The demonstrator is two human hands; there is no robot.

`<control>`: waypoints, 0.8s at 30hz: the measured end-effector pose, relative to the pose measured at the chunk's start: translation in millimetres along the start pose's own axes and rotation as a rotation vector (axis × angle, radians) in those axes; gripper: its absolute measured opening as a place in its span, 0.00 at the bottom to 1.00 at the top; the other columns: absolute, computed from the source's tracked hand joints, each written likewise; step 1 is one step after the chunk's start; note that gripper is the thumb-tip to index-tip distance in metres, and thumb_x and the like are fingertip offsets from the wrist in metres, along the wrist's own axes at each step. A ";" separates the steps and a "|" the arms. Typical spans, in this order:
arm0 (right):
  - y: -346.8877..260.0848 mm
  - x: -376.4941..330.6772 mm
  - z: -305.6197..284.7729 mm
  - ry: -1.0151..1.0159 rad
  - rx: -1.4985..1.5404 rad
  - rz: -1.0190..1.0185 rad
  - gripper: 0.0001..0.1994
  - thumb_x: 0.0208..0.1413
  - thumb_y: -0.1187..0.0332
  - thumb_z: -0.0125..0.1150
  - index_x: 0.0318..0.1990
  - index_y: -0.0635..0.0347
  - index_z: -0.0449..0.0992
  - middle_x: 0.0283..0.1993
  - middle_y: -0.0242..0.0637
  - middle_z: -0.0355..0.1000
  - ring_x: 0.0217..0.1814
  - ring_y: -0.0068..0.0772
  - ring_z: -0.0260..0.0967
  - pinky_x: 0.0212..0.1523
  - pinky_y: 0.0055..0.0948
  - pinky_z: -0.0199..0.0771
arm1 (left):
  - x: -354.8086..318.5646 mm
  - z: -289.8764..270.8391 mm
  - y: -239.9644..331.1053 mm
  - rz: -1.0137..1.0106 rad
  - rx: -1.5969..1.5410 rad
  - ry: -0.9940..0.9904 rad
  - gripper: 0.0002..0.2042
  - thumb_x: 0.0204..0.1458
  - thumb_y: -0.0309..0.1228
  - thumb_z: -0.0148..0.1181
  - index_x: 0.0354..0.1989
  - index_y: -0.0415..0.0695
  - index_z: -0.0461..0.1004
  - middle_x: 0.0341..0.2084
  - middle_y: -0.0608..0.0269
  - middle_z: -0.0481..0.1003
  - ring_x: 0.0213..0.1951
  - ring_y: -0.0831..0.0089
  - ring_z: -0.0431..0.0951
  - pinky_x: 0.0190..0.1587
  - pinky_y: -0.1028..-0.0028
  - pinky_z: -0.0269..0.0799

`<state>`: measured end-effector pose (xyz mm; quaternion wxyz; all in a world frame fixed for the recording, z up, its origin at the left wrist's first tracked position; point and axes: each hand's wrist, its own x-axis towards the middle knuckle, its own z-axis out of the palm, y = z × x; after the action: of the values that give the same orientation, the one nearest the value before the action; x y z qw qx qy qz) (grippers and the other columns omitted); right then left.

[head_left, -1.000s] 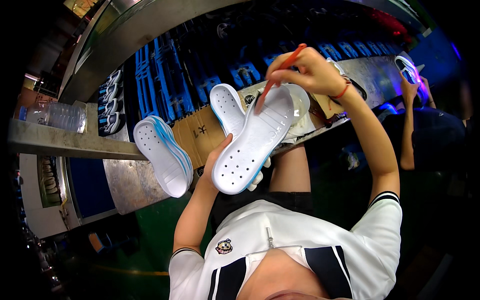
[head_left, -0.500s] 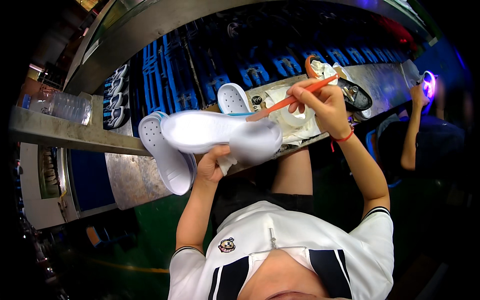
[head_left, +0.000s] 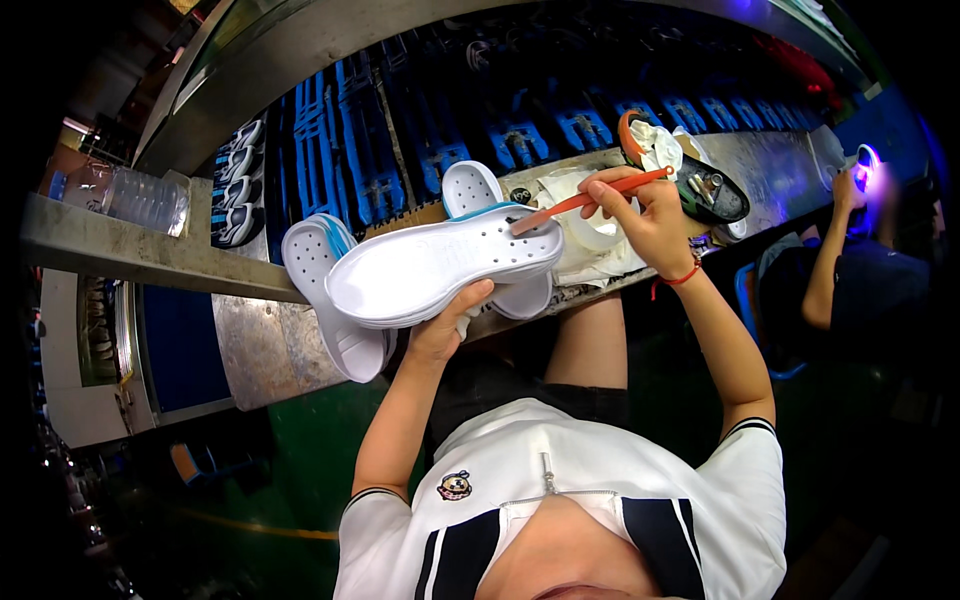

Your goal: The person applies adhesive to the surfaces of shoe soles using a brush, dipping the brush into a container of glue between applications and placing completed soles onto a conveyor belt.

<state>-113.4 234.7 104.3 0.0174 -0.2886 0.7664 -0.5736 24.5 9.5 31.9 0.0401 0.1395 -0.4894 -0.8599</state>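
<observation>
Gripping smooth white perforated sole [head_left: 440,268], orange brush [head_left: 590,198].

A steel workbench [head_left: 262,345] is running across the view, with a conveyor of blue racks [head_left: 360,140] lying behind it. A grey shelf [head_left: 110,245] is sticking out at left, carrying clear plastic bottles [head_left: 140,197]. The floor [head_left: 280,470] is showing dark green. A violet lamp [head_left: 866,158] is glowing far right.
</observation>
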 end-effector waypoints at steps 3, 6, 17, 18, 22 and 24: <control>2.6 -0.9 3.2 -0.106 0.094 -0.137 0.08 0.61 0.72 0.59 0.42 0.70 0.80 0.36 0.40 0.80 0.36 0.27 0.78 0.38 0.23 0.74 | -0.2 5.2 -2.3 0.009 0.022 0.008 0.31 0.43 0.22 0.72 0.59 0.41 0.67 0.50 0.59 0.74 0.54 0.69 0.73 0.58 0.69 0.71; 4.0 2.2 3.2 -0.043 -0.044 -0.211 0.08 0.61 0.73 0.59 0.40 0.72 0.80 0.37 0.41 0.80 0.36 0.27 0.78 0.39 0.23 0.74 | -1.7 7.2 -0.8 0.037 0.039 0.034 0.31 0.44 0.21 0.71 0.59 0.42 0.67 0.51 0.59 0.73 0.54 0.69 0.73 0.58 0.69 0.71; 6.9 -40.6 23.6 0.038 0.105 0.048 0.10 0.64 0.71 0.56 0.42 0.72 0.79 0.32 0.40 0.79 0.33 0.23 0.75 0.36 0.21 0.74 | 12.1 -15.1 -5.5 0.804 1.424 0.036 0.32 0.48 0.31 0.72 0.62 0.44 0.64 0.55 0.60 0.71 0.58 0.65 0.72 0.61 0.69 0.68; 2.1 -42.7 28.4 0.026 0.162 0.055 0.10 0.64 0.71 0.56 0.42 0.71 0.79 0.32 0.41 0.79 0.33 0.23 0.75 0.37 0.21 0.74 | 11.9 -15.0 -5.8 0.917 1.545 0.053 0.33 0.49 0.34 0.71 0.63 0.45 0.63 0.56 0.61 0.71 0.58 0.66 0.71 0.61 0.69 0.68; -25.9 -47.4 45.8 -0.139 0.304 0.056 0.09 0.64 0.73 0.55 0.43 0.72 0.78 0.33 0.42 0.79 0.36 0.26 0.77 0.40 0.24 0.77 | 9.0 -12.8 -8.1 0.617 0.978 0.044 0.34 0.54 0.43 0.64 0.67 0.50 0.57 0.61 0.62 0.66 0.61 0.66 0.69 0.63 0.68 0.66; -35.4 -45.4 49.9 -0.299 0.410 0.056 0.09 0.64 0.74 0.54 0.43 0.74 0.77 0.34 0.43 0.78 0.36 0.28 0.77 0.41 0.26 0.77 | 9.0 -12.9 -12.0 0.560 1.378 0.056 0.33 0.61 0.49 0.52 0.73 0.59 0.48 0.69 0.63 0.56 0.65 0.66 0.65 0.65 0.65 0.65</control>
<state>-42.7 206.1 104.9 0.2045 -0.3390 0.6309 -0.6673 20.3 3.1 13.7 0.1736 0.0251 -0.9338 -0.3119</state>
